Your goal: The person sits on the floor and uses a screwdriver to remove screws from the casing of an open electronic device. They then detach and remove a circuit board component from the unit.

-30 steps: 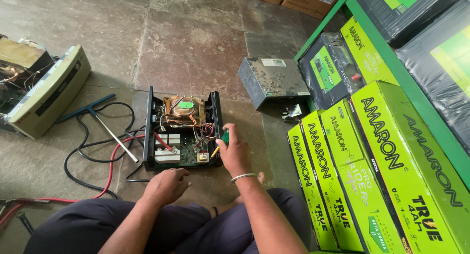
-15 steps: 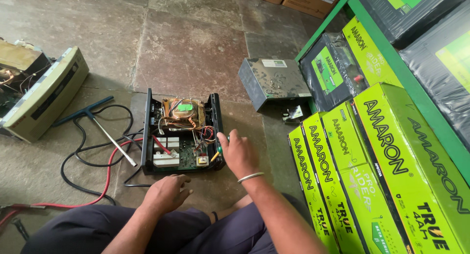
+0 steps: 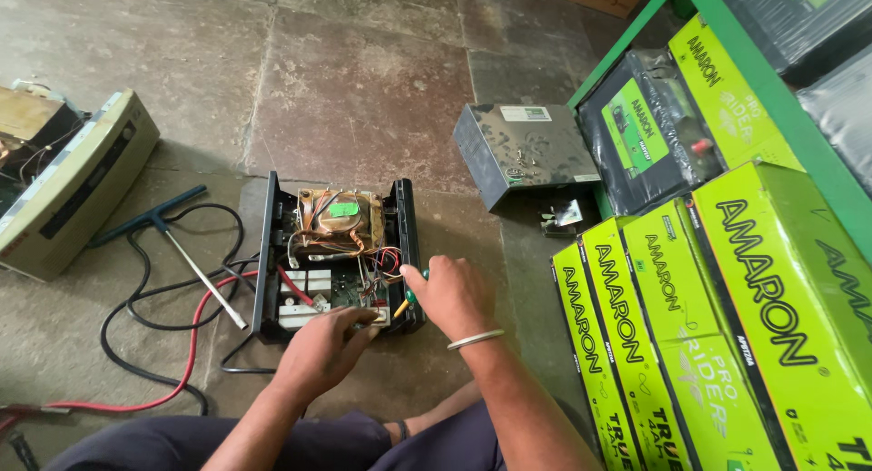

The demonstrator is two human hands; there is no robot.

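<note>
Stone floor [image 3: 363, 80] bears an opened inverter chassis [image 3: 336, 253], likely heavy with its copper transformer and fragile at the circuit board, best gripped by its black side walls, while the left hand [image 3: 322, 348] pinches at the board's front edge and the right hand [image 3: 454, 294] grips a green-handled screwdriver [image 3: 406, 300].

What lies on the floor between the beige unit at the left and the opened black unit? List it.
Head view: between the beige unit and the opened black unit lie a T-handled tool and looping black cables.

Opened unit [image 3: 336, 257] between cables [image 3: 168, 330] and boxes [image 3: 718, 326].
</note>
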